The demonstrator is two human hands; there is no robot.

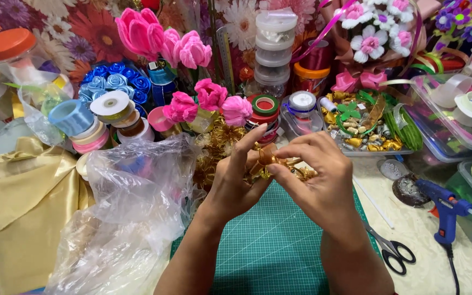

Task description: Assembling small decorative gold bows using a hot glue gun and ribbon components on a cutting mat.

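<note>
Both hands meet above the far edge of the green cutting mat [269, 246], pinched together on a small gold ribbon piece [265, 159]. Left hand [235, 186] has its fingers mostly curled, index finger raised and straight, thumb pressed against the ribbon. Right hand [318, 180] closes its thumb and fingertips on the same piece from the other side, knuckles toward the camera. How the ribbon is folded is hard to make out, since the fingers cover most of it; a bit of gold trails out just beyond the right hand. A crumpled clear plastic bag [127, 213] lies at the mat's left edge, partly hiding ribbon spools behind it. Scissors [390, 248] lie off the mat's right edge, a blue glue gun [444, 208] further right, its cord cut off by the frame.
</note>
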